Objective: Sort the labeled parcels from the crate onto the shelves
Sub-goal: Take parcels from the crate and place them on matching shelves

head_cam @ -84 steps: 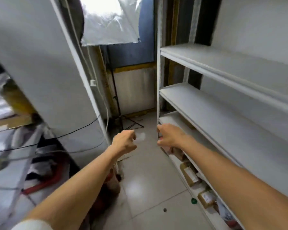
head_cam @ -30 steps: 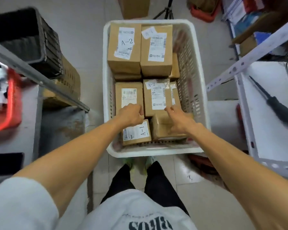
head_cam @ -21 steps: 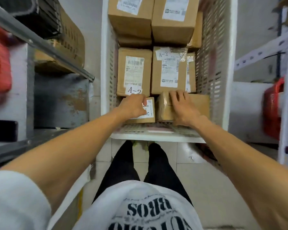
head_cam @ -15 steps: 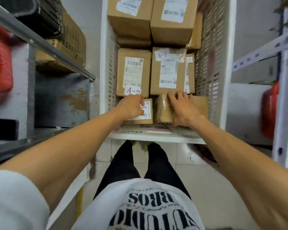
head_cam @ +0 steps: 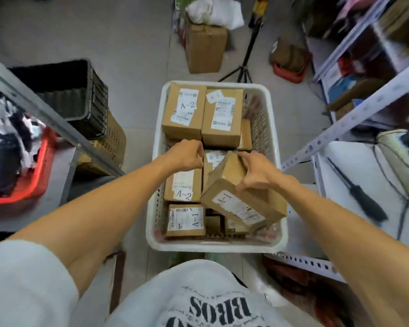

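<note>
Six labelled parcels readable in or over white crate (head_cam: 213, 246), on floor between two racks, just ahead of knees.

Right hand (head_cam: 257, 172): fingers (head_cam: 244, 156) and thumb clamped over upper end of lifted A-1 parcel (head_cam: 236, 204). Tilted, far end high, near end low over crate's near right corner, clear of boxes below.

Left hand (head_cam: 187, 154): fingers curled under, nothing seen in them. Hovers over middle row, above left A-2 parcel (head_cam: 183, 185); touching or not, cannot tell.

Far row: far A-2 parcel (head_cam: 184, 112) pressed side by side with parcel bearing small A-1 slip (head_cam: 222, 114).
Middle row, right: hidden A-2 parcel (head_cam: 214, 159), mostly behind lifted one.
Near left corner: flat A-1 parcel (head_cam: 185, 219), label up.
Near right corner: smaller brown boxes deeper down, labels unreadable.

Left of crate: black crate (head_cam: 97, 107) on floor, red basket (head_cam: 40, 171) on grey rack.
Right: white shelf (head_cam: 335, 208) with black-handled screwdriver (head_cam: 364, 199) lying on it.
Beyond crate: tall cardboard box (head_cam: 206, 48), tripod legs (head_cam: 243, 64).
</note>
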